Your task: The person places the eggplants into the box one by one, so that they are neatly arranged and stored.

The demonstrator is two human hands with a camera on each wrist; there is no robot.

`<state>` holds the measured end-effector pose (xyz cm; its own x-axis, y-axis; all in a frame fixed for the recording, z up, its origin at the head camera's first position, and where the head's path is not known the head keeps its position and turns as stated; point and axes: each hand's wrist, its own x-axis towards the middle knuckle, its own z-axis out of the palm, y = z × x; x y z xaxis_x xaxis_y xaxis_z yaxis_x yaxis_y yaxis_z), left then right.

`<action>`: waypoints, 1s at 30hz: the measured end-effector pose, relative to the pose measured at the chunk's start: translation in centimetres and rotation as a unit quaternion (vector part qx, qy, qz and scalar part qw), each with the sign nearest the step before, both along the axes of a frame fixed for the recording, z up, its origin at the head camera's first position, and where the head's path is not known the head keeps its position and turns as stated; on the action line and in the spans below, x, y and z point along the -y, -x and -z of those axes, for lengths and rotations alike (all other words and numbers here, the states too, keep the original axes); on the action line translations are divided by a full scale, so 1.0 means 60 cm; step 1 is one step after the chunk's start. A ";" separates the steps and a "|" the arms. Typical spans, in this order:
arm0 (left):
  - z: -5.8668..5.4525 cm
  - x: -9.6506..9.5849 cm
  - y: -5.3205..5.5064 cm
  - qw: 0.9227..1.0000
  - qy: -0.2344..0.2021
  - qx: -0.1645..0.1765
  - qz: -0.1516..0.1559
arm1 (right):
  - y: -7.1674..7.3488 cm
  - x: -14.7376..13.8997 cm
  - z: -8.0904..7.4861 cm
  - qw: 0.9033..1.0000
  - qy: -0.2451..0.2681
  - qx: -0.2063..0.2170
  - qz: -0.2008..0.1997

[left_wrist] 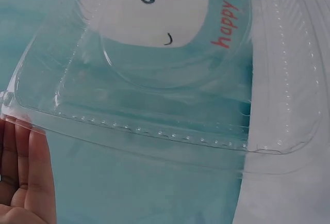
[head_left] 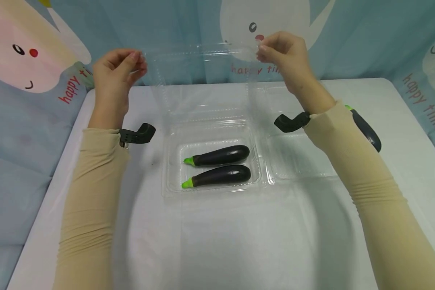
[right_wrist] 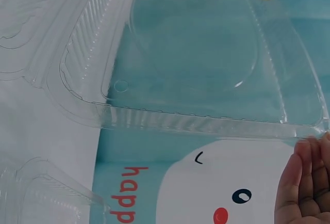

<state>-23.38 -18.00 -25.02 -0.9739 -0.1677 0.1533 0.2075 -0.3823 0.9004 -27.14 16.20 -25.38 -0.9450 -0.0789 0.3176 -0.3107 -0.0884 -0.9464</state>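
Observation:
A clear plastic hinged box lies on the table, its base [head_left: 172,169] holding two dark eggplants with green stems, one eggplant [head_left: 222,156] behind the other eggplant [head_left: 222,175]. The transparent lid [head_left: 203,100] stands raised behind the base. My left hand [head_left: 116,76] pinches the lid's upper left corner; in the left wrist view part of that hand [left_wrist: 28,167] shows at the corner. At the upper right corner my right hand [head_left: 288,56] pinches the lid between thumb and fingers. The right wrist view shows the lid [right_wrist: 196,115] beside those fingers [right_wrist: 294,177].
A second clear plastic box [head_left: 282,165] lies to the right, partly behind my right forearm. Beyond that arm is another eggplant [head_left: 366,129], partly hidden by the sleeve. The white table [head_left: 232,241] meets a blue printed curtain [head_left: 181,24] at the back.

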 end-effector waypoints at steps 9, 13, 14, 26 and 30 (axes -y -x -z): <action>-0.011 0.004 -0.024 1.000 0.020 -0.006 0.012 | -0.014 -0.011 0.001 1.000 -0.007 -0.015 -0.024; -0.013 0.010 -0.043 0.999 0.039 -0.015 0.016 | -0.029 -0.019 -0.007 0.998 -0.028 -0.031 -0.042; -0.014 0.010 -0.048 0.999 0.041 -0.017 0.017 | -0.034 -0.021 -0.009 0.998 -0.033 -0.035 -0.049; -0.012 0.023 -0.124 0.995 0.094 -0.024 0.035 | -0.103 -0.046 -0.029 0.990 -0.072 -0.036 -0.116; -0.005 0.028 -0.142 0.994 0.092 -0.038 0.034 | -0.123 -0.040 -0.029 0.991 -0.058 -0.049 -0.110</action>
<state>-14.89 -19.66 -24.72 -0.9664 -0.0638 0.2491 0.2572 -0.2278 0.9391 -19.77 18.59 -23.64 -0.8658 -0.3216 0.3834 -0.3867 -0.0564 -0.9205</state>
